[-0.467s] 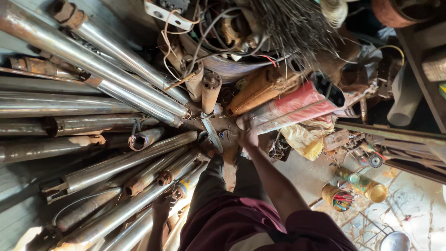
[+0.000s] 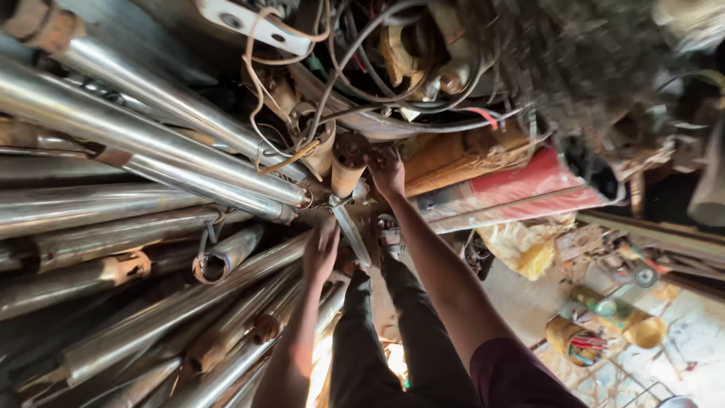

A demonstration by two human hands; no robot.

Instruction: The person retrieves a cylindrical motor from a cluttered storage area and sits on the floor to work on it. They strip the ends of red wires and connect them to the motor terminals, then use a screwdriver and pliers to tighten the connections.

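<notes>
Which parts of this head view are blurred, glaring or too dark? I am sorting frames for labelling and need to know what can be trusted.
Head view: the steel pipes throw bright glare streaks; the top right corner is smeared by blur; the left hand and right hand are fairly sharp; gaps between the lower left pipes sit in deep shadow; a blown-out bright patch shows between the left forearm and the legs.

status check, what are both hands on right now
Left hand flat on a steel pipe in the pile. Right hand by a rusty-capped cylinder, grip unclear. Loose wires hang just above.
</notes>
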